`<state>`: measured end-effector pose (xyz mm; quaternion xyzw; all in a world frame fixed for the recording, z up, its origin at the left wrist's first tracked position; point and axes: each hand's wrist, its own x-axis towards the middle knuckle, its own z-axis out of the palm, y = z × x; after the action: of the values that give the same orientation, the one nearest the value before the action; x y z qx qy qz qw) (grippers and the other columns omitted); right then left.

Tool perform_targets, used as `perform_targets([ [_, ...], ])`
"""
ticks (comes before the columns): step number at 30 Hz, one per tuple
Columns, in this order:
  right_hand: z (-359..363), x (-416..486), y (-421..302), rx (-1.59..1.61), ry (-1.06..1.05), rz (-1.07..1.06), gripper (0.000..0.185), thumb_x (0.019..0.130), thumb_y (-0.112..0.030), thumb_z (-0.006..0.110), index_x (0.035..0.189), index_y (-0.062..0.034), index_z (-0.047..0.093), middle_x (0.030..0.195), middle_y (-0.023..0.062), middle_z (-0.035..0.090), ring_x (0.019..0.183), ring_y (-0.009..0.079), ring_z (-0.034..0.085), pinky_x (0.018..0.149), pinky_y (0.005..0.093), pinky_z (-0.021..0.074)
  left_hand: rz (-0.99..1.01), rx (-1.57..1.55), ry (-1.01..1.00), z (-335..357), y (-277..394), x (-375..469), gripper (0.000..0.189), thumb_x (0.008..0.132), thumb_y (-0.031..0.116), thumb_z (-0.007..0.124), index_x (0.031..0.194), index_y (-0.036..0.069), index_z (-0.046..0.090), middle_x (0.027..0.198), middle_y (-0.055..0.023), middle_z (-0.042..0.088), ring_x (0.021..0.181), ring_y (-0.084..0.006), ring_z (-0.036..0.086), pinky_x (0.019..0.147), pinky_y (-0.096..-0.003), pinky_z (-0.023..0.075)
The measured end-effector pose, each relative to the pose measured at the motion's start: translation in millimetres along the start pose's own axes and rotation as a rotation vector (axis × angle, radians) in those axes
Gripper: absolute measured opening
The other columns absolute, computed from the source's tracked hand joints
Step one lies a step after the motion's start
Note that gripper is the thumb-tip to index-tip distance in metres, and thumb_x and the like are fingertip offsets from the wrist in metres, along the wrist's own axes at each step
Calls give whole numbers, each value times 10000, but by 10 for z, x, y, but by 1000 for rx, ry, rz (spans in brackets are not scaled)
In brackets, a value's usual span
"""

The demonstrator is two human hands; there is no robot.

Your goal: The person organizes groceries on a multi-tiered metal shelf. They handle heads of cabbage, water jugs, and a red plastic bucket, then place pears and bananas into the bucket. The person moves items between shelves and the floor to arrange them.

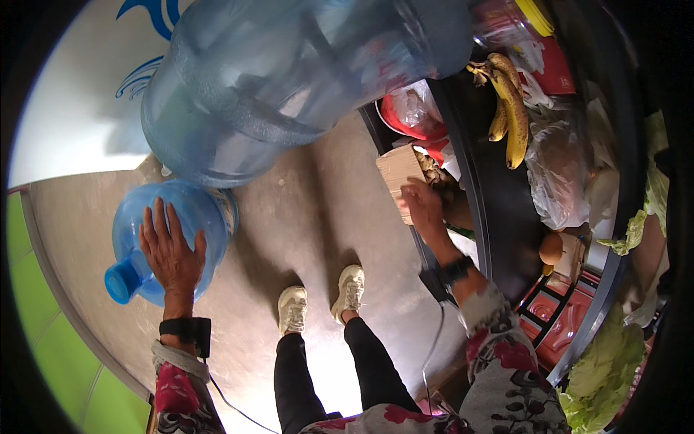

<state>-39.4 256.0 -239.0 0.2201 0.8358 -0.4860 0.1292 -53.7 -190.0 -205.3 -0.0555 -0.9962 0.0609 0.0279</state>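
Note:
My left hand (171, 247) lies flat, fingers spread, over a blue plastic water-cooler bottle (187, 203) lying on its side on the floor. The bottle's blue cap (121, 282) points toward the lower left. My right hand (424, 209), slightly blurred, is at the flap of a cardboard box (397, 171) on a lower shelf, its fingers bent. Whether those fingers grip the flap cannot be made out. Another large, clear bluish water bottle (260, 97) fills the upper part of the view, closer to the camera. Dark straps circle both wrists, each with a cable.
To the right, a black shelf (493, 200) holds bananas (512, 108), a plastic bag (558, 173), an egg (551, 248) and a yellow-lidded jar (504, 24). Leafy greens (602, 352) are at lower right. A red bowl (409, 114) sits below. A white panel (76, 108) stands upper left.

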Motion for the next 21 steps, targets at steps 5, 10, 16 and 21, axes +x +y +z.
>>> perform_targets([
  [5,165,1100,149,749,287,362,276,896,-255,547,1052,-43,464,882,121,592,877,264,636,776,387,522,26,30,25,3,-2,9,647,805,401,578,1318,40,420,1430,-140,334,1345,-335,261,1093,-499,200],
  [10,178,1618,333,1021,347,405,296,908,-246,522,1112,-43,457,944,165,610,928,322,629,877,480,484,54,71,16,8,-21,10,609,878,450,457,1321,34,413,1425,-153,336,1337,-349,270,1080,-509,211],
  [16,251,1794,517,1096,440,230,315,868,-144,507,1161,-38,461,1066,178,590,914,344,622,854,455,520,93,83,29,-1,-15,30,619,916,487,375,1318,18,408,1407,-172,353,1323,-362,287,1059,-523,230],
  [21,270,1715,547,1162,435,173,277,835,-96,494,1107,-44,504,1035,139,603,862,309,625,772,428,553,95,111,3,-25,0,41,629,922,502,354,1314,13,407,1404,-176,352,1316,-373,290,1045,-524,242],
])
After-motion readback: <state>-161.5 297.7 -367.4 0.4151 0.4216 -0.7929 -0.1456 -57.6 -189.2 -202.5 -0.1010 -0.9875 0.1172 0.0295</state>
